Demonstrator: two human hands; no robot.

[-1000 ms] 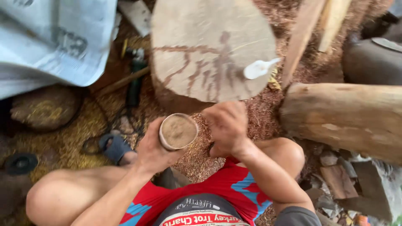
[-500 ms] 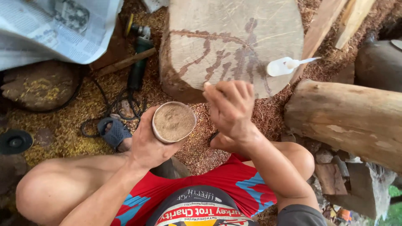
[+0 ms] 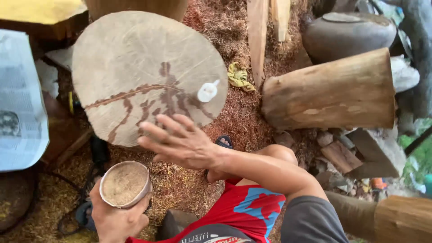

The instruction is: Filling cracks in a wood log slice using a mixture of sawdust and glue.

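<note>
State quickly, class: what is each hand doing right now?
Left hand: closed around a small round cup of sawdust-like powder.
Right hand: open, fingers spread, holding nothing.

The left hand (image 3: 118, 219) is cut off at the bottom edge, its palm hidden behind the cup (image 3: 124, 184). Right fingers (image 3: 159, 135) blur over the slab (image 3: 144, 72); the newspaper (image 3: 20, 108) runs off left.

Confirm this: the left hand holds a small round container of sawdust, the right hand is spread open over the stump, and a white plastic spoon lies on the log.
Wrong on the spoon. The head view shows the white plastic spoon lying on the flat-cut stump, not the log. The left hand does hold the container, and the right hand is spread open.
</note>
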